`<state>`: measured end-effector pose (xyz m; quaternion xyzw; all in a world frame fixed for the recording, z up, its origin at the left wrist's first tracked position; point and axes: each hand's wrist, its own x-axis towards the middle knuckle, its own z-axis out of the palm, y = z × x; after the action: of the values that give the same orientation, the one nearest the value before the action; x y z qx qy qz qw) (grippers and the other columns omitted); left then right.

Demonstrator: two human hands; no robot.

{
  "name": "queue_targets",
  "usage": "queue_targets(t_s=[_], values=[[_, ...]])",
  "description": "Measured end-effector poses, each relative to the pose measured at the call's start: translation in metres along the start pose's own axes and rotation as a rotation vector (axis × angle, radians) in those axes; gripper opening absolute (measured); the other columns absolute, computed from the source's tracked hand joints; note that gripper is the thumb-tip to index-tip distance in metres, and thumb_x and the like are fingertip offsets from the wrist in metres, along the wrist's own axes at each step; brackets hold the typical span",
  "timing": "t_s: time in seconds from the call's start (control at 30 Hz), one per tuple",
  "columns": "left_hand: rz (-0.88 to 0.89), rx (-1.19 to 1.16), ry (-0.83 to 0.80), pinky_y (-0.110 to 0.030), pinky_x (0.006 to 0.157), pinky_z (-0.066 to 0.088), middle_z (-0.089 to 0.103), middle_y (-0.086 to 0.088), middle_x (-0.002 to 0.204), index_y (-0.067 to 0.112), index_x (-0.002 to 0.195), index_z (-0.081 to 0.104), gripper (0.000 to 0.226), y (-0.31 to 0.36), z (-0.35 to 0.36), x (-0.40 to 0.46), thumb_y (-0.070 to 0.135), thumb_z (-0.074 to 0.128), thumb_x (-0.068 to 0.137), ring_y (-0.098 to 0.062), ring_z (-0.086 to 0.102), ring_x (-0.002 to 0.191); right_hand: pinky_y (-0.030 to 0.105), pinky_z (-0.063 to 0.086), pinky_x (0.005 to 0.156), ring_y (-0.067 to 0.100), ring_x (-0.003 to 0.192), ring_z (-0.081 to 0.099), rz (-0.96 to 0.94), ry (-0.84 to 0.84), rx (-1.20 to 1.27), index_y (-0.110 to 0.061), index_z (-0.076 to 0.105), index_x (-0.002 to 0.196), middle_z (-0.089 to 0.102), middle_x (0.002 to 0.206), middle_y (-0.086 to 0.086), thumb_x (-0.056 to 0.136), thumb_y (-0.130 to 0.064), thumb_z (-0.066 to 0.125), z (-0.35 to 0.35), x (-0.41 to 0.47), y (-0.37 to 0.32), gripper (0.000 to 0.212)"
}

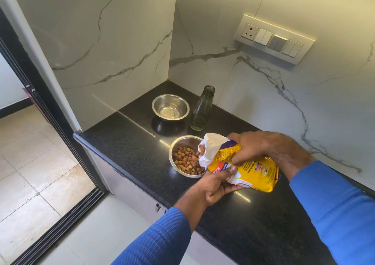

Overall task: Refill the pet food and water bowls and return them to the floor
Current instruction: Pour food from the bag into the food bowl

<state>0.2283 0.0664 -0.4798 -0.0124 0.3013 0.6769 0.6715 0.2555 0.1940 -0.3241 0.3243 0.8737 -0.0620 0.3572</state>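
Note:
A yellow pet food bag (253, 171) is tipped on its side over a steel food bowl (178, 143) on the black counter, its white open mouth at the bowl's right rim. Brown kibble (185, 161) lies in the bowl and shows in the bag's mouth. My left hand (217, 185) grips the bag from below, my right hand (269, 149) from above. Behind stands a second steel bowl (170, 107); whether it holds water I cannot tell. Beside it is an uncapped green glass bottle (202, 110) with a little liquid at the bottom.
The black granite counter (129, 141) ends in a corner of white marble walls. A switch panel (274, 39) is on the right wall. Left of the counter a dark sliding door track (60, 220) borders a tiled floor (26, 163).

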Motion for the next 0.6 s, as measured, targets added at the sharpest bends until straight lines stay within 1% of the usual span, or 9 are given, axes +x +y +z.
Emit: queue_targets(t_s=[0.07,0.13,0.2,0.27,0.37,0.5,0.6], values=[[-0.009,0.01,0.0,-0.049,0.073,0.065,0.071,-0.02,0.122,0.009,0.131,0.056,0.06,0.001,0.0,0.0,0.007,0.08,0.076,-0.037,0.074,0.103,0.046,0.058,0.096,0.024,0.106,0.069,0.002,-0.012,0.018,-0.034,0.031,0.152,0.062,0.134,0.003,0.08,-0.054,0.077,0.001,0.002,0.001,0.088],[-0.016,0.013,-0.008,-0.05,0.074,0.065,0.071,-0.019,0.123,0.01,0.127,0.058,0.051,0.002,-0.002,0.001,0.006,0.077,0.08,-0.037,0.073,0.103,0.046,0.058,0.096,0.024,0.107,0.068,-0.003,-0.019,0.016,-0.036,0.032,0.151,0.062,0.134,0.002,0.074,-0.057,0.077,0.002,0.002,0.002,0.091],[-0.015,0.028,-0.015,-0.05,0.076,0.065,0.073,-0.017,0.117,0.011,0.123,0.06,0.042,0.002,-0.003,0.002,0.005,0.075,0.084,-0.035,0.075,0.1,0.046,0.059,0.095,0.023,0.104,0.069,-0.009,-0.009,0.011,-0.037,0.033,0.149,0.064,0.131,0.001,0.069,-0.06,0.075,0.002,0.004,0.003,0.093],[-0.016,0.037,-0.026,-0.049,0.077,0.065,0.076,-0.015,0.111,0.011,0.12,0.061,0.037,0.002,-0.004,0.003,0.005,0.073,0.086,-0.033,0.076,0.098,0.045,0.059,0.093,0.022,0.102,0.069,-0.01,-0.01,0.024,-0.039,0.035,0.148,0.064,0.129,0.0,0.068,-0.059,0.075,0.002,0.005,0.004,0.092],[-0.017,0.048,-0.036,-0.048,0.076,0.065,0.076,-0.015,0.111,0.011,0.12,0.061,0.037,0.002,-0.006,0.003,0.005,0.073,0.086,-0.033,0.075,0.098,0.045,0.059,0.093,0.022,0.101,0.069,-0.006,0.002,0.005,-0.042,0.033,0.148,0.064,0.129,-0.001,0.067,-0.059,0.074,0.003,0.008,0.004,0.093],[-0.026,0.065,-0.043,-0.051,0.081,0.064,0.075,-0.016,0.114,0.01,0.122,0.061,0.041,0.004,-0.008,0.005,0.006,0.076,0.084,-0.034,0.075,0.102,0.045,0.06,0.093,0.021,0.1,0.07,-0.009,-0.028,0.076,-0.041,0.031,0.151,0.064,0.131,0.0,0.076,-0.053,0.077,0.006,0.012,0.009,0.089],[-0.031,0.095,-0.034,-0.051,0.082,0.064,0.075,-0.016,0.115,0.011,0.122,0.062,0.042,0.007,-0.009,0.005,0.005,0.077,0.084,-0.034,0.075,0.103,0.044,0.06,0.092,0.021,0.1,0.07,-0.007,-0.013,0.108,-0.042,0.029,0.152,0.063,0.132,0.0,0.077,-0.052,0.077,0.01,0.013,0.014,0.089]])
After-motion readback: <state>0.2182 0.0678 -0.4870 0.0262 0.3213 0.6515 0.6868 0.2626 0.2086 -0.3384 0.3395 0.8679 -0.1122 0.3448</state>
